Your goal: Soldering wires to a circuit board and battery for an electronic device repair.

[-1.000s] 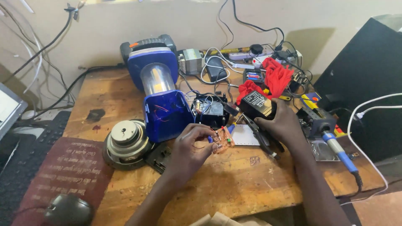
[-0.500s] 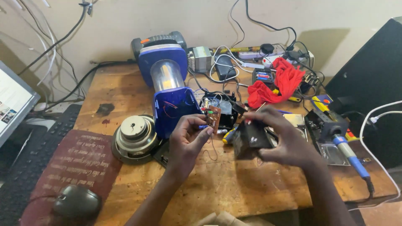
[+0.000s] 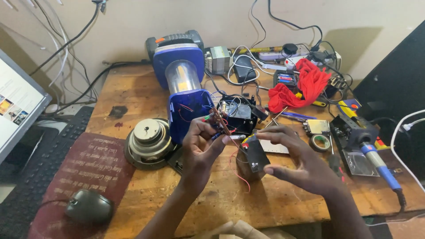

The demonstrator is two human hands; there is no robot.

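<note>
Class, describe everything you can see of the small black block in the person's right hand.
The black block is a small boxy piece, probably plastic, with a red patch at its upper end and tiny white print. It tilts above the wooden table, held at its edges by the right hand. Thin red wires loop beneath it, towards the left hand.

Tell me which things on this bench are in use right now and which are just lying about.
In use: small circuit board in left hand; black battery in right hand; blue lantern.

Lying about: loudspeaker, mouse, red cloth, soldering iron, tape roll.
</note>
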